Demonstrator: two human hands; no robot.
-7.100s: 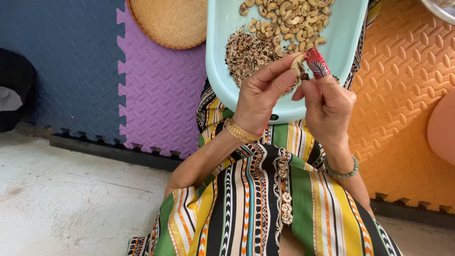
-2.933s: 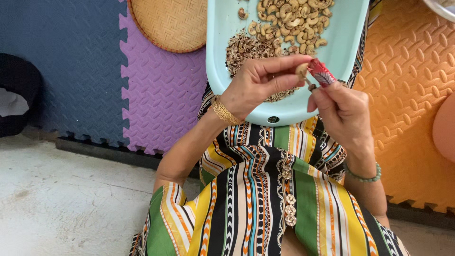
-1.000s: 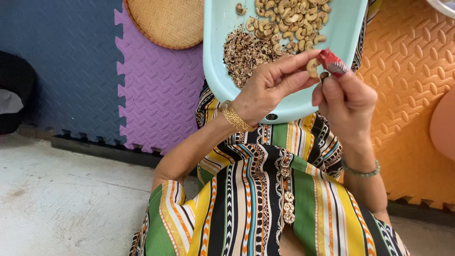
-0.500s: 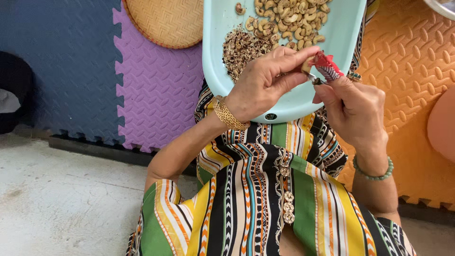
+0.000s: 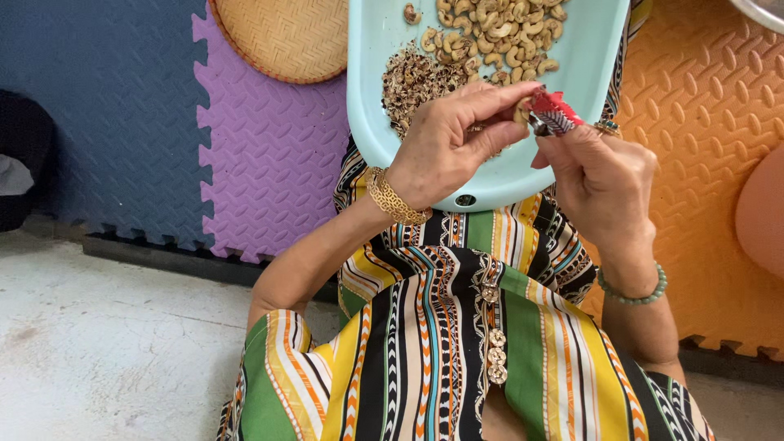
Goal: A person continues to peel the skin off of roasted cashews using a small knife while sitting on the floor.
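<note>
A light blue tray (image 5: 371,90) rests on my lap, over my striped dress. On it lie a heap of pale cashew nuts (image 5: 494,37) at the far end and a pile of brown skins (image 5: 412,82) to the left. My left hand (image 5: 453,143), with a gold bracelet, pinches a single cashew nut (image 5: 520,113) at its fingertips over the tray. My right hand (image 5: 600,175), with a green bead bracelet, grips a small tool with a red wrapped handle (image 5: 553,112) against that nut.
A round woven basket (image 5: 282,37) lies on the foam puzzle mats, which are blue, purple and orange. A dark object (image 5: 20,163) sits at the left edge. Bare concrete floor (image 5: 98,351) runs along the near side. A pinkish rounded shape (image 5: 763,216) shows at the right edge.
Both hands have stayed together over the tray, shifting slightly while working the nut. The view has drifted a little.
</note>
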